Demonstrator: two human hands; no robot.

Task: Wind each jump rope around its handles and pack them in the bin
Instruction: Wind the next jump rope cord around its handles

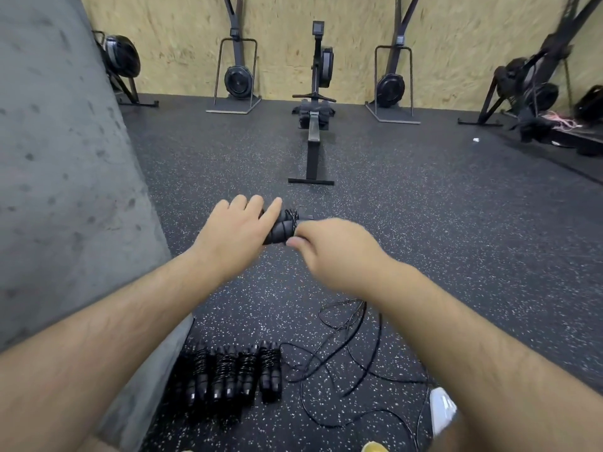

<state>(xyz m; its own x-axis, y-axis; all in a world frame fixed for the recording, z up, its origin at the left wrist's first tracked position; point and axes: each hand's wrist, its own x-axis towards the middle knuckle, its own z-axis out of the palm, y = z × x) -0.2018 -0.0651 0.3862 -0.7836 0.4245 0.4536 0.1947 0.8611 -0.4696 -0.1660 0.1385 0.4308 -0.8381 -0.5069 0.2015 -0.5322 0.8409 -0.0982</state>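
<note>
Both forearms reach forward from the bottom edge. Beneath them, on the speckled floor (424,223), a row of already wound ropes (228,375) lies side by side against the foot of the concrete wall (65,158), handles pointing roughly away from the person. Just to their right sprawls a loose rope (342,347) in tangled loops, not yet wound. No bin shows in this view.

Farther out, at chest height, the paired handles (282,228) of the rope in hand are held between the two hands. Their long axis runs from lower left to upper right. The left hand (235,230) wraps the near, left end, with its fingers laid over the top rather than tightly curled. The right hand (329,247) sits touching the right side of the bundle, thumb and fingers pinched together at the cord (294,218) coiled round the handles; it is blurred, so the exact hold is hard to read. By the look of it, winding is nearly finished, and the next turn would go across the handles' axis, led by the right hand.

Beyond stands a rowing machine (315,125), with other machines along the plywood wall (359,27).
</note>
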